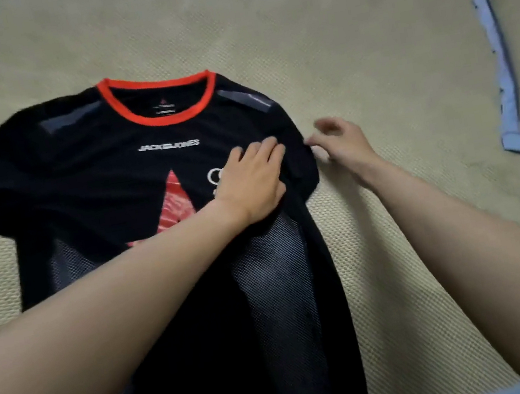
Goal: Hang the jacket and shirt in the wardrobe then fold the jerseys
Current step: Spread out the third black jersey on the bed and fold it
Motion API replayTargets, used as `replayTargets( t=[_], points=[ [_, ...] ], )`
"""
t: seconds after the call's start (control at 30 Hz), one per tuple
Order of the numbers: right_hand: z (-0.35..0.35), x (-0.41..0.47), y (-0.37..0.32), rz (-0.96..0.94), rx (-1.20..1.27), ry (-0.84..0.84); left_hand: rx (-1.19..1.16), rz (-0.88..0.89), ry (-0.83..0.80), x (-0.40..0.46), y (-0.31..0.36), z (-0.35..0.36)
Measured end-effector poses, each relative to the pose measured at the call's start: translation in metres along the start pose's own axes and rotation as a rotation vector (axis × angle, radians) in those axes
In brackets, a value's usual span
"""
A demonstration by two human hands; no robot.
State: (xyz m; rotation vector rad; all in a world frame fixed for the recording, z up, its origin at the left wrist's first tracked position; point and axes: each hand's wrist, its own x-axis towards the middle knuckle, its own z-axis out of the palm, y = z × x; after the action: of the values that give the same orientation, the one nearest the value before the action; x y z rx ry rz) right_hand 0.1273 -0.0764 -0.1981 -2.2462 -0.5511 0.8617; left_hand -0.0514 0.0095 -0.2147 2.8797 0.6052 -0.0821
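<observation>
Pressing our left hand [251,186] flat, fingers spread, on the black jersey [117,172]; our right hand [340,142] pinches its folded sleeve edge. Jersey lies face-up on the beige mat [365,52], orange collar [159,96] farthest from us.

White lettering "JACK & JONES" runs across the chest of the black jersey [93,176], just below its orange collar [163,118], at twelve o'clock from the red triangle print [174,204].
</observation>
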Motion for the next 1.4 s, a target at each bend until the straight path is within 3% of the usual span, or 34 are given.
replayTargets(
  t=[0.17, 0.37, 0.43, 0.6, 0.73, 0.93, 1.07, 1.2, 1.27, 1.4],
  points=[
    [0.01, 0.018, -0.017, -0.052, 0.062, -0.234, -0.028, -0.241, -0.056, -0.001, -0.002, 0.033],
    [0.021, 0.016, -0.034, 0.083, 0.113, -0.574, -0.028, -0.25, -0.109, -0.003, -0.007, 0.037],
    [0.017, 0.018, -0.038, 0.099, 0.005, -0.638, -0.026, -0.256, -0.132, -0.001, -0.008, 0.036],
    [-0.008, 0.021, -0.049, 0.126, -0.474, -0.614, -0.04, -0.247, -0.154, -0.001, -0.009, 0.035],
    [-0.048, 0.023, -0.056, 0.255, -0.557, -0.7, -0.049, -0.256, -0.135, -0.001, -0.01, 0.037],
    [-0.075, 0.036, -0.031, 0.25, -0.118, -0.478, -0.058, -0.261, -0.143, -0.001, -0.008, 0.038],
    [-0.074, 0.033, -0.008, 0.373, 0.153, -0.501, -0.042, -0.254, -0.166, 0.0, -0.008, 0.035],
    [-0.078, 0.022, 0.005, 0.512, 0.112, -0.548, 0.056, -0.248, -0.111, 0.013, 0.0, 0.014],
    [-0.078, 0.024, 0.013, 0.476, 0.057, -0.534, 0.044, -0.256, -0.04, 0.031, -0.001, -0.003],
    [-0.082, 0.026, 0.024, 0.323, 0.063, -0.397, 0.046, -0.142, -0.054, 0.076, -0.021, -0.027]
  ],
)
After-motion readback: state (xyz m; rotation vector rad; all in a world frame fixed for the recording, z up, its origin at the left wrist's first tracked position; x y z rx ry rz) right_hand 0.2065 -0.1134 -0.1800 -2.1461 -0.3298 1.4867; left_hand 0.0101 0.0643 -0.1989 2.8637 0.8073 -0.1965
